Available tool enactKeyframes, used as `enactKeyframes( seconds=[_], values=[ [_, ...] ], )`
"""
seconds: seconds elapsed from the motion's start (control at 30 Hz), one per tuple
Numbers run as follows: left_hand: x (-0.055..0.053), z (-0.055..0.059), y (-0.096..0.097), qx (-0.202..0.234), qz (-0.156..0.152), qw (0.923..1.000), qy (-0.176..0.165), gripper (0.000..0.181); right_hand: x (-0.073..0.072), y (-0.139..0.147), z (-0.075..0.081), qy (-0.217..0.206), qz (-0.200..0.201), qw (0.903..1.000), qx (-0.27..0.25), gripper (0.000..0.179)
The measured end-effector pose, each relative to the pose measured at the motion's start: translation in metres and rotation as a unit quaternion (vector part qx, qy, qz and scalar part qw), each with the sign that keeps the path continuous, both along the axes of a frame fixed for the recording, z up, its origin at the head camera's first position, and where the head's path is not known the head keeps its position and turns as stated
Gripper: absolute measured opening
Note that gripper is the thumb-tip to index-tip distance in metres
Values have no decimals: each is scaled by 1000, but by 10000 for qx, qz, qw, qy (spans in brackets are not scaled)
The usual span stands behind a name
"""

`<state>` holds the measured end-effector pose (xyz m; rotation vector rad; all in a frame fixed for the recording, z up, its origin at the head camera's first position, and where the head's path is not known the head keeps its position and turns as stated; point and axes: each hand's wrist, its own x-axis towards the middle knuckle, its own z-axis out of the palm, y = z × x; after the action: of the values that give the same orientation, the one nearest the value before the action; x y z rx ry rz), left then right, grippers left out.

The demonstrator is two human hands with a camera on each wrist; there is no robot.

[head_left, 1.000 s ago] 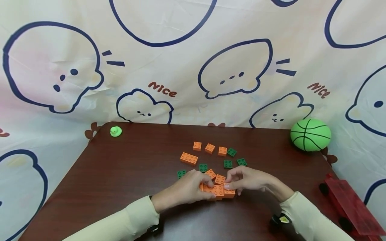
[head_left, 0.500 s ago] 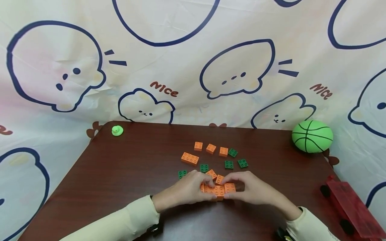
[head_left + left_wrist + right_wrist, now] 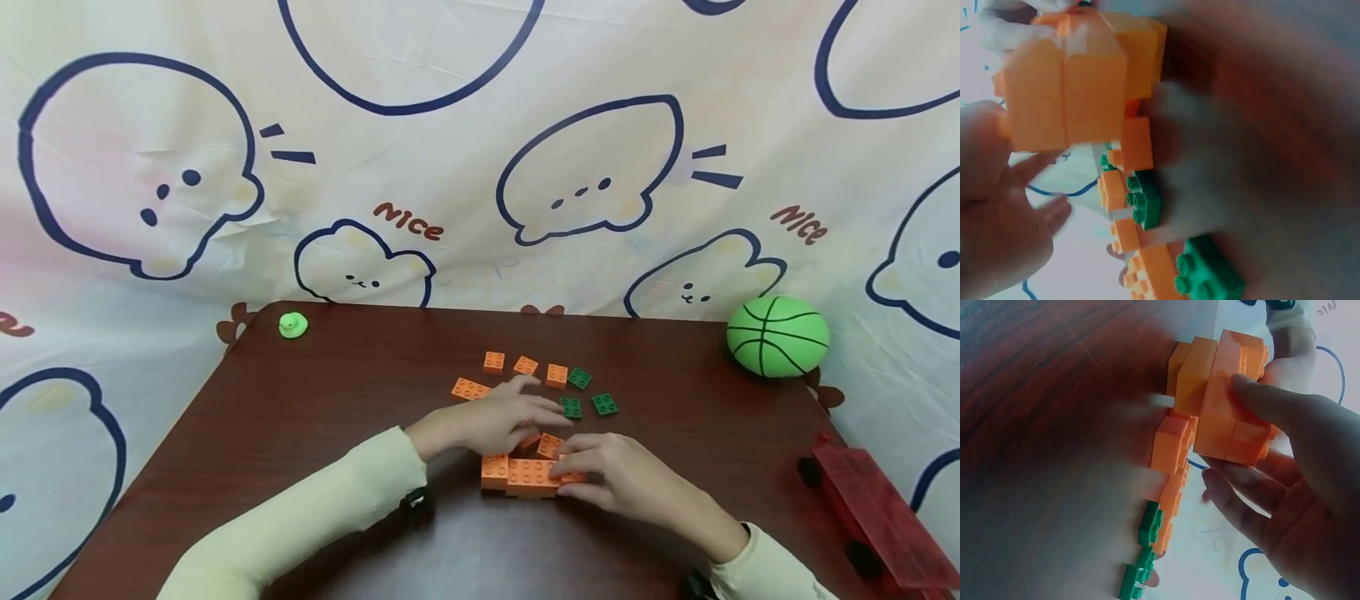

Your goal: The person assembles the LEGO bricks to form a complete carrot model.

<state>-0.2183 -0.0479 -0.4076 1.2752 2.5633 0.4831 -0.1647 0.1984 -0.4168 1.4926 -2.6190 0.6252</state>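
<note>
My right hand [image 3: 622,475] grips the right end of a block of joined orange toy bricks [image 3: 531,477] near the table's front. In the right wrist view, its thumb presses the near face of the block [image 3: 1222,406] while fingers curl behind. Over the loose bricks behind the block, my left hand [image 3: 502,417] stretches its fingers forward and right, holding nothing. It covers the spot of two green bricks. An orange brick [image 3: 550,446] shows just behind the block. Farther back lie a long orange brick [image 3: 470,389], several small orange bricks [image 3: 557,376] and several green bricks [image 3: 571,407].
On the dark wooden table [image 3: 300,417], a small green duck [image 3: 292,325] sits at the back left corner. A green ball [image 3: 778,336] is at the back right, with a red toy car [image 3: 877,512] along the right side. A printed cloth [image 3: 465,167] hangs behind.
My left hand has let go of the orange block and moved back over the loose bricks, its fingers spreading. My right hand has shifted its hold on the block's right end.
</note>
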Motion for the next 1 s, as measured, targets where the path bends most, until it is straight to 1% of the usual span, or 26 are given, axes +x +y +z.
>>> enactKeyframes(
  seconds=[0.07, 0.1, 0.17, 0.23, 0.3, 0.43, 0.5, 0.53, 0.6, 0.63, 0.7, 0.73, 0.77, 0.83, 0.9, 1.0],
  values=[
    [-6, -1, 8, -351, -314, 9988, -93, 48, 1, 3, 1, 35, 2, 10000, 8, 17],
    [-8, -2, 11, -529, -422, 9976, -143, 48, 1, 4, 1, 38, 7, 10000, 12, 17],
    [-12, -4, 16, -782, -546, 9950, -308, 46, 2, 8, 2, 83, 20, 10000, -7, 17],
    [-15, -5, 19, -889, -549, 9938, -389, 44, 3, 10, 2, 105, 22, 9999, -30, 18],
    [-17, -6, 20, -881, -481, 9946, -264, 44, 2, 10, 2, 127, 27, 9999, -42, 18],
    [-19, -7, 14, -631, -373, 9971, 189, 36, 1, 6, 1, 83, 10, 10000, -37, 18],
    [-20, -7, 9, -541, -372, 9975, 259, 31, 0, 4, 0, 59, 17, 10000, -17, 17],
    [-20, -5, 6, -477, -372, 9980, 181, 30, 0, 3, 0, 69, 13, 10000, -15, 17],
    [-22, -1, -1, -311, -272, 9990, -152, 32, 0, 2, -1, 104, -4, 9999, -9, 17],
    [-22, 3, -5, -216, -182, 9991, -331, 35, -1, 2, -1, 119, -13, 9999, -6, 17],
    [-22, 11, -14, 63, 108, 9966, -811, 41, -1, 0, -2, 153, -36, 9999, 4, 16],
    [-21, 15, -19, 216, 272, 9942, -1020, 44, -1, -1, -2, 159, -42, 9999, 6, 16],
    [-20, 18, -23, 345, 393, 9921, -1143, 46, -2, -1, -3, 137, -53, 9999, 3, 16],
    [-13, 24, -31, 612, 513, 9887, -1272, 48, -2, -4, -4, 99, -49, 9999, -42, 16],
    [-4, 28, -35, 866, 491, 9862, -1325, 45, -2, -6, -4, 10, -92, 9999, -79, 18],
    [13, 28, -38, 1122, 319, 9853, -1247, 38, -1, -9, -2, -164, -286, 9995, -9, 25]
  ],
)
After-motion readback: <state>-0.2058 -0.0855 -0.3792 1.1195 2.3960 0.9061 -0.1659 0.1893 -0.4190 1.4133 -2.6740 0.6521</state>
